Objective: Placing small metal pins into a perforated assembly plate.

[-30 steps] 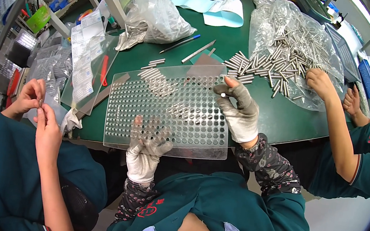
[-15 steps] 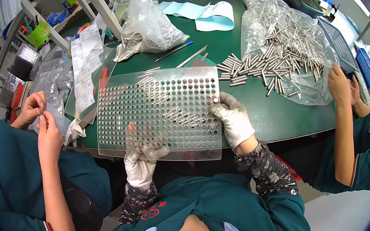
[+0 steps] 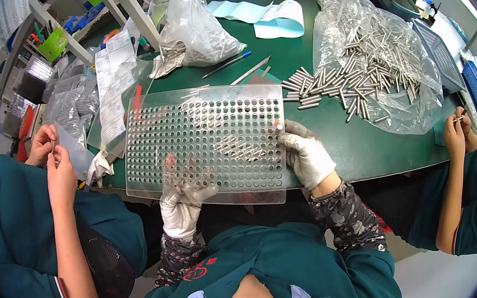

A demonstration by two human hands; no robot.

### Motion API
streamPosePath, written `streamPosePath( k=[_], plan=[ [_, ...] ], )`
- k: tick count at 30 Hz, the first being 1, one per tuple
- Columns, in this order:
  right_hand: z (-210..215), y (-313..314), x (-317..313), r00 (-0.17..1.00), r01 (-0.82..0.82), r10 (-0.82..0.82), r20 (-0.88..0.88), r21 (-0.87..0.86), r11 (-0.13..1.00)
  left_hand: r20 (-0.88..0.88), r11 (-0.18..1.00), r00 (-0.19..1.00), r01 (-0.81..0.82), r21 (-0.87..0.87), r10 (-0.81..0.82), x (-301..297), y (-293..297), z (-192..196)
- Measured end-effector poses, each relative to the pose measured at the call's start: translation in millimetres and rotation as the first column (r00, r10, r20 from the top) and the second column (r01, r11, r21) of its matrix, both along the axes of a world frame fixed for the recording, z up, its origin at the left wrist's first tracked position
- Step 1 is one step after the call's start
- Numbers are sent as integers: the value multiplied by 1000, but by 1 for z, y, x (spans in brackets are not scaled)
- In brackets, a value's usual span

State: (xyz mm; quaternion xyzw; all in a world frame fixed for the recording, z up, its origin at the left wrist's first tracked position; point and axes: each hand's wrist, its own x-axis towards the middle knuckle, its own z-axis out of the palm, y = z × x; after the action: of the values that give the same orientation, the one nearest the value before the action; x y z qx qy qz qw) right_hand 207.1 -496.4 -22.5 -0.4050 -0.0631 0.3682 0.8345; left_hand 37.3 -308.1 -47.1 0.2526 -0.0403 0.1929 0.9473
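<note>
A clear plastic plate with rows of round holes (image 3: 202, 150) is held tilted over the table edge. My gloved left hand (image 3: 184, 205) supports its lower edge, the fingers spread behind it and showing through the plastic. My gloved right hand (image 3: 308, 156) grips the right edge near the upper corner. By its fingertips is a small light-coloured round end (image 3: 280, 127), too small to name. Through the plate, several metal pins (image 3: 241, 149) show; I cannot tell whether they lie on it or beneath it.
Loose metal pins (image 3: 341, 85) spill from an open clear bag (image 3: 424, 112) at the right. A filled plastic bag (image 3: 196, 30), a blue pen (image 3: 226, 65) and paper sheets (image 3: 281, 20) lie at the back. Co-workers' hands are at left (image 3: 53, 153) and right (image 3: 458, 131).
The co-worker at the right has let go of the clear bag and brought both hands together around a small thing. My right hand has shifted slightly along the plate's edge.
</note>
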Motion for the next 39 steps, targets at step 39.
streamPosePath(
  k=[39],
  plan=[
    [3, 4, -6, 992, 39, -38, -116, 4, 999, -38, 999, 999, -23, -36, 22, -3, 3, 3]
  ],
)
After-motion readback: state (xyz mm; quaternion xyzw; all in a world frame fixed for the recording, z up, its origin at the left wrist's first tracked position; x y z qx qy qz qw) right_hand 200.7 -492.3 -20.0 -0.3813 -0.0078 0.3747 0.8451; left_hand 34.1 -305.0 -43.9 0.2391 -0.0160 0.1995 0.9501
